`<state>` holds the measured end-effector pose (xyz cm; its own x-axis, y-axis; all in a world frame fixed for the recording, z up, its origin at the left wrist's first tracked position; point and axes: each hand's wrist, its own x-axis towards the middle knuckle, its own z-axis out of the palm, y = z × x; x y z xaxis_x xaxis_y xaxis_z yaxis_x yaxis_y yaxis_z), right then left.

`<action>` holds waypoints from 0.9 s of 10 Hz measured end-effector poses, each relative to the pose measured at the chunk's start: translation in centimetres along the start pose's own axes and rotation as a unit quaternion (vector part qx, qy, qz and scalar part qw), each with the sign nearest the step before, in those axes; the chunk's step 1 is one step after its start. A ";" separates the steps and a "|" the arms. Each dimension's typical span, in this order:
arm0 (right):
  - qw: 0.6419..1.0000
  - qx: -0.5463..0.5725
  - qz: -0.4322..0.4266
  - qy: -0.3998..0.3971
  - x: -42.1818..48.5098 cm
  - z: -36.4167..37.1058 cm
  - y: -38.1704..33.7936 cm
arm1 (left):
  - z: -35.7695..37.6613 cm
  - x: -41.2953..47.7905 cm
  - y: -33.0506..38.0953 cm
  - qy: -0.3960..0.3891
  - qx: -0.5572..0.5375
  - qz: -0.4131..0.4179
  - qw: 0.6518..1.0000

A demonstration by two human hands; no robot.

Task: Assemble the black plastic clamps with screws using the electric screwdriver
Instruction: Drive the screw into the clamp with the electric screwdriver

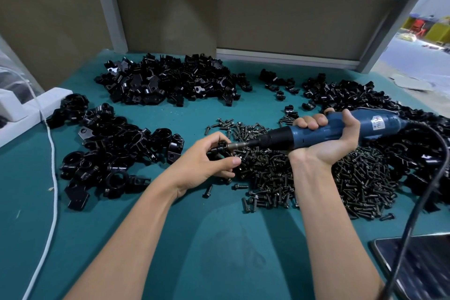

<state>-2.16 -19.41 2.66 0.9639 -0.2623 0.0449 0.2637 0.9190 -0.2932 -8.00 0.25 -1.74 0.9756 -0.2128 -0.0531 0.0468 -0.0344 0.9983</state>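
My left hand (pixel 207 161) grips a black plastic clamp (pixel 219 150) just above the green table, fingers curled round it. My right hand (pixel 326 139) holds a blue electric screwdriver (pixel 341 129) sideways, its bit pointing left into the clamp. A big heap of dark screws (pixel 316 178) lies under and between both hands. Most of the clamp is hidden by my fingers.
Piles of black clamp parts lie at the back (pixel 170 80), at the left (pixel 109 148) and at the right (pixel 365 97). The screwdriver's black cable (pixel 433 178) runs down the right side. A phone (pixel 418 268) lies at bottom right, a white cord (pixel 52 190) at left.
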 end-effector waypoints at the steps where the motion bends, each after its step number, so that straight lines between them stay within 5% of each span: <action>1: 1.000 -0.004 0.000 -0.013 -0.1 0.1 -0.1 | 0.2 0.0 0.1 0.002 0.008 0.003 1.000; 4: 1.000 0.001 0.005 -0.001 0.0 -0.1 -0.2 | 0.1 -0.4 0.3 -0.002 0.072 0.012 0.997; 9: 1.000 -0.010 0.000 0.005 0.2 -0.4 -0.3 | 0.3 -0.5 0.4 -0.023 0.020 -0.017 0.999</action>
<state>-2.07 -19.81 2.36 0.9636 -0.2650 0.0353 0.2625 0.9132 -0.3117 -8.56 0.08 -1.34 0.9629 -0.2549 -0.0888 0.0704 -0.0806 0.9943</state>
